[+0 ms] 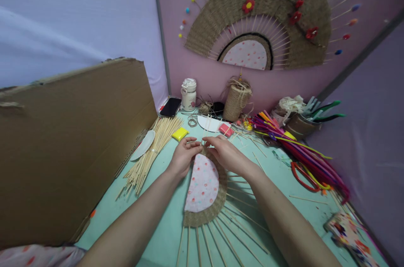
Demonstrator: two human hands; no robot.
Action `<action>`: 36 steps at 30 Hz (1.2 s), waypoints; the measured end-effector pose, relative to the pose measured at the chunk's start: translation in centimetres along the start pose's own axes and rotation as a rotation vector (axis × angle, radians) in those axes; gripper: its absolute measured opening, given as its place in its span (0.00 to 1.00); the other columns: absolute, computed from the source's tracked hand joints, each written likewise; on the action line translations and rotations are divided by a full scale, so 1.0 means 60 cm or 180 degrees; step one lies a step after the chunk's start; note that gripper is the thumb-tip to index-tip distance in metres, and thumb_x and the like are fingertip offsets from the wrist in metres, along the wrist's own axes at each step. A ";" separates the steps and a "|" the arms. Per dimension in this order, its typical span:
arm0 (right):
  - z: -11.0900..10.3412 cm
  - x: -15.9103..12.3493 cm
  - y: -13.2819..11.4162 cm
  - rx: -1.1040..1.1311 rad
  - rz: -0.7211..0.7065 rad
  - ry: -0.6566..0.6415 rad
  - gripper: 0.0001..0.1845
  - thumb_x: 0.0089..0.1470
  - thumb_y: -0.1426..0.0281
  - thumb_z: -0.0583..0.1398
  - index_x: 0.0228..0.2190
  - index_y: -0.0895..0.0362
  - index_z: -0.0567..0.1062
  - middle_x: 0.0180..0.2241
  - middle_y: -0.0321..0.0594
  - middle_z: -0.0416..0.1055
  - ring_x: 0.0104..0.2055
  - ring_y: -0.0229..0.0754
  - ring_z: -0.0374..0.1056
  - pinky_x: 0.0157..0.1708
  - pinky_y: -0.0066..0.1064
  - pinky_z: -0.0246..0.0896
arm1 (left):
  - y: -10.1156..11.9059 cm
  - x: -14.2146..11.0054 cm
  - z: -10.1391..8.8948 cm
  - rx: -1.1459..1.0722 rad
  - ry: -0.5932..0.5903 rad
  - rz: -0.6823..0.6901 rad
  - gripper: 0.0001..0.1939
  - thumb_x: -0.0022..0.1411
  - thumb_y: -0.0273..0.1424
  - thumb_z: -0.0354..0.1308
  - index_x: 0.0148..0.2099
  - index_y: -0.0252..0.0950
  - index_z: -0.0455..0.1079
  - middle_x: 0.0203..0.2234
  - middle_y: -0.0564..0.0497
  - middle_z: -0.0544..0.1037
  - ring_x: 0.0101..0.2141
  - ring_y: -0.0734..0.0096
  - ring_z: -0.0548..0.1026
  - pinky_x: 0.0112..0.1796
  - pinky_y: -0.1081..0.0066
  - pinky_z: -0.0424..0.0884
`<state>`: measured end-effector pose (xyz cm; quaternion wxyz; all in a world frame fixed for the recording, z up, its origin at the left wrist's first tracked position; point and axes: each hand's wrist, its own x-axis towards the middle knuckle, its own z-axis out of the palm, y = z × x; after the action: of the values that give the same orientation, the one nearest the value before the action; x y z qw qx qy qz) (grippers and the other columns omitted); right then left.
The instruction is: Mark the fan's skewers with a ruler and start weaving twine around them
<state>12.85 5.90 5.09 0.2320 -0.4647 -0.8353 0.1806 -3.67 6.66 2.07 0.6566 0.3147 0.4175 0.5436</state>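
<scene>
A half-round fan base [202, 187] lies on the table, its white spotted cloth edged by a band of woven twine [205, 219]. Thin wooden sticks [216, 237] fan out from that band toward me and to the right. My left hand [184, 155] has its fingers bent and pinched at the far end of the band. Against the same end, my right hand [222, 153] pinches from the other side. Between the fingertips, a few sticks [207, 124] point away from me. Exactly what each fingertip grips is partly hidden.
A bundle of sticks [151, 157] and a cardboard panel [78, 145] stand left. Behind are a yellow packet [180, 133], a white bottle [189, 95] and a twine spool [237, 101]. Pipe cleaners [303, 157] and red-handled scissors [304, 177] lie right. A finished fan [217, 19] hangs on the wall.
</scene>
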 end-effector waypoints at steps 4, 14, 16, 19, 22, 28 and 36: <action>0.001 0.000 0.002 0.0047 0.0020 -0.0004 0.21 0.59 0.77 0.54 0.54 0.58 0.68 0.46 0.47 0.73 0.49 0.45 0.63 0.47 0.37 0.60 | -0.001 -0.001 -0.001 -0.0271 -0.0107 -0.0166 0.25 0.39 0.19 0.69 0.39 0.34 0.65 0.29 0.53 0.76 0.28 0.76 0.74 0.33 0.74 0.68; 0.023 0.001 -0.008 0.0226 0.0396 0.0278 0.24 0.59 0.77 0.53 0.57 0.57 0.61 0.45 0.45 0.73 0.48 0.46 0.62 0.49 0.40 0.57 | -0.003 0.001 0.001 -0.0459 0.0002 -0.0474 0.21 0.44 0.16 0.65 0.40 0.34 0.64 0.30 0.50 0.77 0.28 0.75 0.76 0.33 0.74 0.71; 0.026 0.002 -0.010 0.0192 0.0419 0.0332 0.25 0.59 0.76 0.53 0.58 0.57 0.60 0.45 0.45 0.73 0.48 0.46 0.62 0.49 0.40 0.57 | -0.001 0.000 0.001 -0.0468 -0.0034 -0.0505 0.21 0.45 0.16 0.64 0.41 0.34 0.64 0.29 0.50 0.77 0.28 0.74 0.76 0.33 0.74 0.71; 0.028 0.002 -0.010 0.0158 0.0370 0.0376 0.25 0.59 0.77 0.53 0.57 0.57 0.60 0.44 0.44 0.73 0.47 0.46 0.63 0.49 0.40 0.56 | 0.002 0.001 0.000 -0.0506 -0.0141 -0.0587 0.21 0.46 0.15 0.63 0.43 0.33 0.64 0.28 0.49 0.77 0.27 0.73 0.76 0.33 0.73 0.71; 0.029 0.003 -0.007 0.0183 0.0387 0.0375 0.24 0.59 0.77 0.53 0.57 0.56 0.61 0.43 0.44 0.73 0.47 0.46 0.63 0.49 0.40 0.57 | 0.003 0.004 -0.004 -0.0516 -0.0226 -0.0689 0.22 0.45 0.15 0.62 0.44 0.33 0.64 0.28 0.49 0.77 0.27 0.72 0.77 0.33 0.73 0.71; 0.023 0.003 -0.007 0.0278 0.0235 0.0481 0.26 0.58 0.77 0.53 0.57 0.55 0.61 0.46 0.46 0.71 0.46 0.45 0.65 0.48 0.41 0.60 | 0.009 0.003 -0.004 -0.0569 -0.0282 -0.0756 0.23 0.44 0.13 0.62 0.42 0.33 0.65 0.29 0.50 0.76 0.28 0.73 0.76 0.34 0.73 0.71; -0.095 -0.037 -0.030 0.0147 0.0088 0.1089 0.20 0.60 0.70 0.55 0.54 0.52 0.66 0.47 0.46 0.70 0.45 0.46 0.67 0.47 0.43 0.64 | 0.062 -0.006 0.007 -0.0467 -0.0132 -0.0389 0.21 0.44 0.14 0.62 0.41 0.34 0.66 0.26 0.54 0.75 0.24 0.78 0.73 0.29 0.77 0.70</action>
<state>15.80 3.57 10.26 0.3790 -0.4946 -0.7727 0.1211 -4.98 7.11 5.58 0.7184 0.2510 0.3813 0.5250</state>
